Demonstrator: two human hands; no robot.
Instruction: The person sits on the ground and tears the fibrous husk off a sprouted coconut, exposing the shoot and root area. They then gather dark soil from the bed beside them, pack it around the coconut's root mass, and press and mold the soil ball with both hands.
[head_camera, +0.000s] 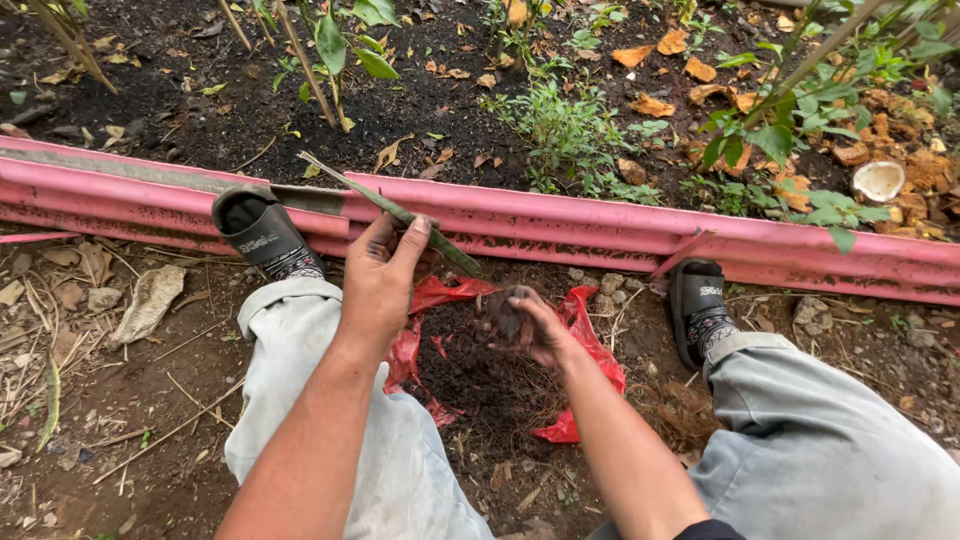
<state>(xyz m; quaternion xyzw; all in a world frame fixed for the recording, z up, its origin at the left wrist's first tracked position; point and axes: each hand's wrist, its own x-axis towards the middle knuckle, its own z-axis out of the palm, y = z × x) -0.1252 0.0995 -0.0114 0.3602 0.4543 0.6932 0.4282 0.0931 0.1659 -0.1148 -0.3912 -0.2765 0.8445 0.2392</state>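
My left hand (380, 275) grips a thin green stalk cutting (385, 207) that slants up to the left over the pink border. My right hand (530, 325) is cupped around a clump of dark soil, held just above a torn red plastic bag (590, 345) full of soil and roots on the ground between my knees. The two hands are close together, the left one slightly higher.
A long pink curb (600, 230) runs across the view, with a garden bed of dark soil, small green plants (570, 130) and dry leaves behind it. My feet in black sandals (262, 232) rest against the curb. A white shell-like bowl (878, 181) lies at right.
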